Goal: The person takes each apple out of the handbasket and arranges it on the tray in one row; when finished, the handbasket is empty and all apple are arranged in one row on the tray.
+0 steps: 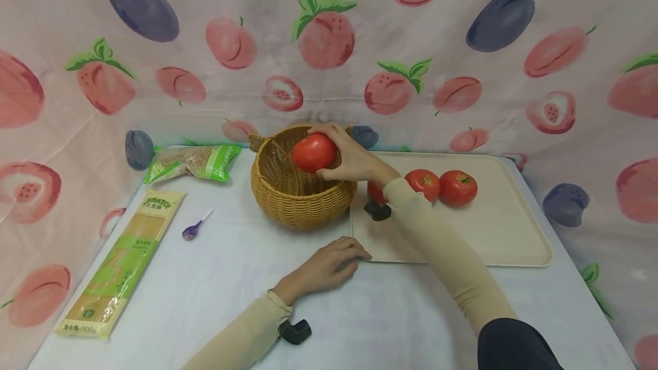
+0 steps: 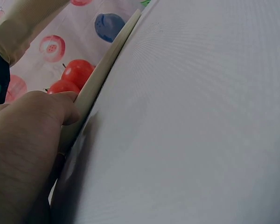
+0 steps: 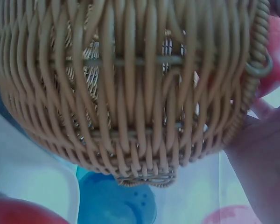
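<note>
My right hand [image 1: 351,156] grips a red tomato [image 1: 312,153] at the mouth of the woven wicker basket [image 1: 303,210]. In the right wrist view the basket's side [image 3: 130,93] fills most of the picture, and part of the hand [image 3: 266,158] shows at the right edge. My left hand [image 1: 327,266] lies palm down with relaxed fingers, its fingertips touching the near left corner of the cream tray [image 1: 498,227]. On that tray sit a tomato [image 1: 458,188], another tomato [image 1: 424,183] beside it, and a third [image 1: 376,192] partly hidden by the right arm.
At the left lie a long packet of noodles [image 1: 123,261], a green and clear bag [image 1: 192,163] and a purple-wrapped lollipop [image 1: 192,231]. A fruit-print cloth [image 1: 247,4] hangs behind the white table [image 1: 401,313].
</note>
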`<state>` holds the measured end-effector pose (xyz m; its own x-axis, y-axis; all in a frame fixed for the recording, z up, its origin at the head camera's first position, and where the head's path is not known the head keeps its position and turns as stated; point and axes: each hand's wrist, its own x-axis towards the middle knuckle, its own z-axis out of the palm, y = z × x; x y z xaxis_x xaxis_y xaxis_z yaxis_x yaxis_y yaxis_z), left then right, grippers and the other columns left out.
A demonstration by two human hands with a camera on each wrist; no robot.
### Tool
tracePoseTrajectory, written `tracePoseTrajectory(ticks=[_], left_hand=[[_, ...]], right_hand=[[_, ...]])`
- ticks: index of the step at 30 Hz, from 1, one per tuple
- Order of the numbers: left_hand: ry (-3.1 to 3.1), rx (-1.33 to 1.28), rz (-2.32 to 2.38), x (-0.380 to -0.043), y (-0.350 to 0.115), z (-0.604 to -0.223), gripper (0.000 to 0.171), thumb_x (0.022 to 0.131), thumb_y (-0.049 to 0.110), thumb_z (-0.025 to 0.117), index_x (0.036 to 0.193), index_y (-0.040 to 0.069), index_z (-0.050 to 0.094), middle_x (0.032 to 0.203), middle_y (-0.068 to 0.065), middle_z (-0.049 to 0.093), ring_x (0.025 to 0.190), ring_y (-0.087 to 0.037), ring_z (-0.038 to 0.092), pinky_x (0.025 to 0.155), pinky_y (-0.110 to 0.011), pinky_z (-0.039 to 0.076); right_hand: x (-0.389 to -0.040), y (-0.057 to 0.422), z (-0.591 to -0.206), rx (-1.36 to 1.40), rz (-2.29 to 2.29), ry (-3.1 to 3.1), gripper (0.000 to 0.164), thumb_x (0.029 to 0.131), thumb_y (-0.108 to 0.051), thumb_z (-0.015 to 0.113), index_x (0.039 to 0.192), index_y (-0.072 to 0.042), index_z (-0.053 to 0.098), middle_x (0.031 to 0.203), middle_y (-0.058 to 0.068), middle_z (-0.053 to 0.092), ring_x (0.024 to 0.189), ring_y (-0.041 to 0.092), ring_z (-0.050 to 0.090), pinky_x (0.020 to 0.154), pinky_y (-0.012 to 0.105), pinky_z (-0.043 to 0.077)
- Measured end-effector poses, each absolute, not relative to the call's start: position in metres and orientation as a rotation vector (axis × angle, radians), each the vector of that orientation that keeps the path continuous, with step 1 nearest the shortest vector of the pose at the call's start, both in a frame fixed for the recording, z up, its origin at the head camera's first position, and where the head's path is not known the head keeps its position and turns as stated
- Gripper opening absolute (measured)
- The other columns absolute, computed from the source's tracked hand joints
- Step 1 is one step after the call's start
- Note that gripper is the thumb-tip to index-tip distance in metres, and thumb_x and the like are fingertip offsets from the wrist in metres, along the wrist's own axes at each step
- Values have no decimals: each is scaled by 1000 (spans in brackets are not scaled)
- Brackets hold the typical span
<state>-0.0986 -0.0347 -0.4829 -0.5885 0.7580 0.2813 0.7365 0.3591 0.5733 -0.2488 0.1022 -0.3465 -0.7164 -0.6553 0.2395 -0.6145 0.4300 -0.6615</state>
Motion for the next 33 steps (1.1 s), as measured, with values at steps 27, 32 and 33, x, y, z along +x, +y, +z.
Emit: tracePoseTrajectory(ticks=[27,32,33], left_hand=[[2569,1419,1055,-98,-33,-482,29,95,13,50,120,23,61,115,10,56,113,-4,51,97,-25,45],[2572,1413,1063,-98,-33,-482,28,95,14,50,120,24,61,114,11,56,112,-3,51,97,-25,45],[2572,1412,1065,-98,-32,-482,28,95,14,50,119,24,61,114,11,56,112,-3,51,97,-25,45]], right_hand=[[-217,131,-320,-956,-1527,2507,71,80,-15,72,140,-17,33,139,5,30,122,24,43,99,49,43],[-216,136,-323,-959,-1567,2502,73,80,-12,72,140,-16,32,140,5,28,124,25,42,102,49,41],[-215,138,-323,-954,-1578,2499,72,80,-12,72,140,-17,32,140,4,28,125,24,42,103,50,41]])
